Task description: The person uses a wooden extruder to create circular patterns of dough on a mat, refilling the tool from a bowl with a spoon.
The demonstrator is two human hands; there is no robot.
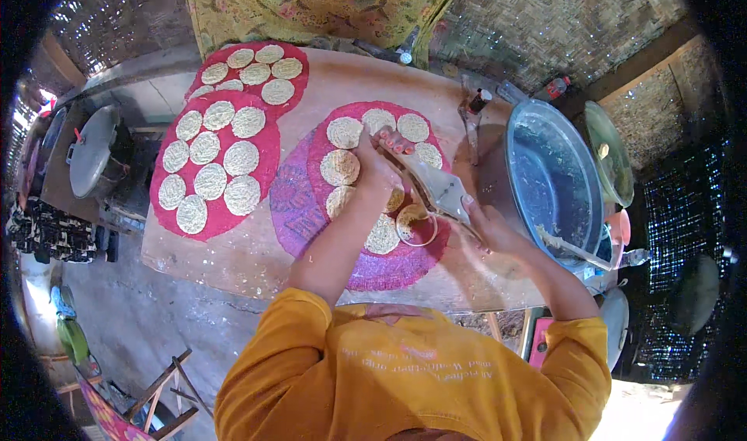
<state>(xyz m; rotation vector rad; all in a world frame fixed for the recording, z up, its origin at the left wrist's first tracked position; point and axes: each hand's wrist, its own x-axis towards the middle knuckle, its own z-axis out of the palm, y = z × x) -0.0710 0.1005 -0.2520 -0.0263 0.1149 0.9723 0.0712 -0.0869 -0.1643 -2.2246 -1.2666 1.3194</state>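
Observation:
Both my hands hold a tilted, whitish flat board with a brown edge (437, 186) over a round pink mat (319, 149). My left hand (381, 159) is closed round its upper left end, with the fingertips curled over the edge. At the lower right end, my right hand (496, 227) grips it between thumb and fingers. Below the board, a thin pale ring (421, 244) lies on the mat, with a brownish layer inside it. Several pale, grainy discs (345, 132) sit round the mat; the board and my left forearm hide part of them. A purple mat (289, 200) shows underneath.
Left on the wooden table (327, 71) are two more pink mats with pale discs (205, 148). A big blue basin (548, 176) stands at the right, a stick (576, 248) across its near rim. A small dark bottle (479, 101) stands behind. A lidded pot (97, 152) is far left.

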